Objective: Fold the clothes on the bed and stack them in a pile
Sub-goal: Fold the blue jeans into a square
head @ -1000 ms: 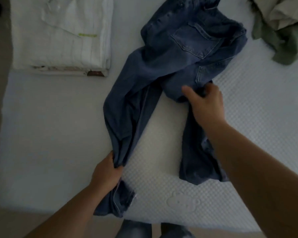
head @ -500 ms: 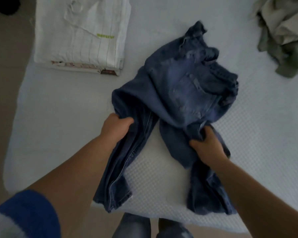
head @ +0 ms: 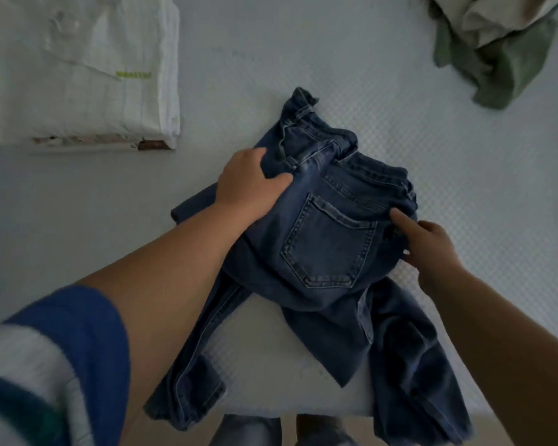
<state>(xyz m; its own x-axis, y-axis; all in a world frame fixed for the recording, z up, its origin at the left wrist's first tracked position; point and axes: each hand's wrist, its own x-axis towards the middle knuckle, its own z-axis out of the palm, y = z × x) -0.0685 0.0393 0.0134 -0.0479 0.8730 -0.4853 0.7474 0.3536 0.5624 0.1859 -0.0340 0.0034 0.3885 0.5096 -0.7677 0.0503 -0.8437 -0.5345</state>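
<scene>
Dark blue jeans (head: pixel 329 243) lie crumpled on the white bed (head: pixel 303 59), back pocket up, with both legs trailing over the near edge. My left hand (head: pixel 248 185) grips the waist area on the left side, thumb on top of the denim. My right hand (head: pixel 429 246) holds the right side of the seat, index finger stretched toward the waistband and the other fingers curled into the cloth. A folded pile topped by a white striped garment (head: pixel 84 75) sits at the back left.
A heap of unfolded green and beige clothes (head: pixel 503 43) lies at the back right corner. The near edge of the bed (head: pixel 271 410) runs just below the jeans, with my legs beyond it. Floor shows along the left side.
Both hands moved up from the jeans' legs to the seat and waist. The jeans were pulled nearer and bunched, the back pocket now facing up between my hands.
</scene>
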